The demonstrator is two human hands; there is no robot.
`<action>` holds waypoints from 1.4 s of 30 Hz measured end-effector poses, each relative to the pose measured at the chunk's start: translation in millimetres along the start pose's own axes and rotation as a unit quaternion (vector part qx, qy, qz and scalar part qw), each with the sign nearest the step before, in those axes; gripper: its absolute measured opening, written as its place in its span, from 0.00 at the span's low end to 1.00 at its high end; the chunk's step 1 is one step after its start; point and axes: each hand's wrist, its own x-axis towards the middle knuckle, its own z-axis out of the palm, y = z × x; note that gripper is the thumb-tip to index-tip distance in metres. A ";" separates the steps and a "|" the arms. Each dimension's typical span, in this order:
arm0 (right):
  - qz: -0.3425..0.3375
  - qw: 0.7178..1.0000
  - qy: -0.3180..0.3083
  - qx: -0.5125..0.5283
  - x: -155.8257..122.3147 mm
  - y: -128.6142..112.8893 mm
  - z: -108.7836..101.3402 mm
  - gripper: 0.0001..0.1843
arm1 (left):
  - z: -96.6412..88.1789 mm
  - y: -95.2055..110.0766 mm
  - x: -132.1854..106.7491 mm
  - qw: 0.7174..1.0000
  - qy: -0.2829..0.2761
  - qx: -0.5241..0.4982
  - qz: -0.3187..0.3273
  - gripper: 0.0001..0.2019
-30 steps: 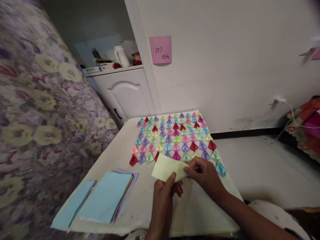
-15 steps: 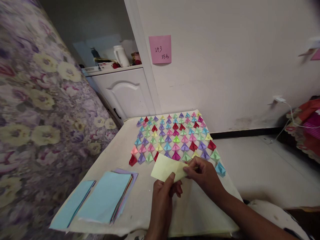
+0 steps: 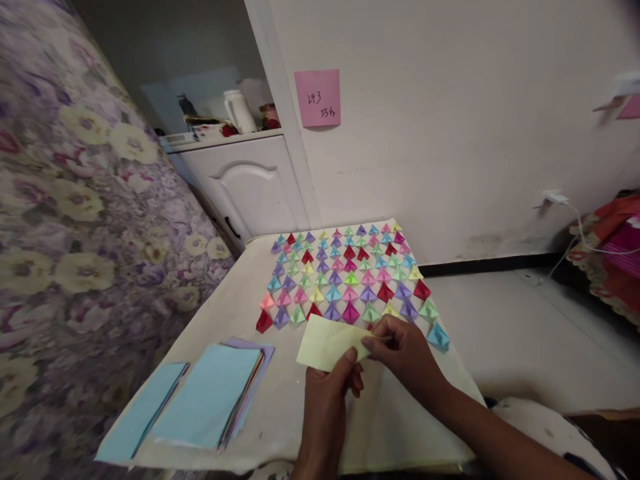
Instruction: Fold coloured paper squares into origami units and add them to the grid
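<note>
Both hands hold a folded pale yellow paper [image 3: 327,341] just above the table [image 3: 390,427]. My left hand [image 3: 327,400] pinches its lower edge with thumb and fingers. At the paper's right end my right hand [image 3: 403,353] pinches it with closed fingertips. Beyond the paper, several small folded paper pieces [image 3: 345,277] in red, purple, green, blue, pink and yellow lie in rows on the table.
A stack of coloured paper sheets with a light blue top [image 3: 210,393] lies at the table's near left, beside another blue sheet [image 3: 143,410]. A flowered bedspread [image 3: 75,233] rises on the left. A white cabinet [image 3: 245,183] and a pink wall note [image 3: 317,98] are behind.
The yellow paper and both hands have shifted slightly left and down in view. The grip on the paper is unchanged.
</note>
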 end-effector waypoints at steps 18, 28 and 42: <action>0.006 0.991 -0.016 0.134 0.0 -2.8 -4.6 0.08 | 1.3 12.4 -4.6 0.995 0.038 0.041 0.087 0.08; 0.032 0.989 -0.012 0.140 1.1 -7.2 -5.4 0.12 | 3.0 14.6 -6.0 0.995 0.037 0.044 0.077 0.09; 0.081 0.973 -0.071 0.203 7.4 -0.3 -9.7 0.10 | -8.4 2.4 6.2 0.998 0.029 0.037 0.046 0.12</action>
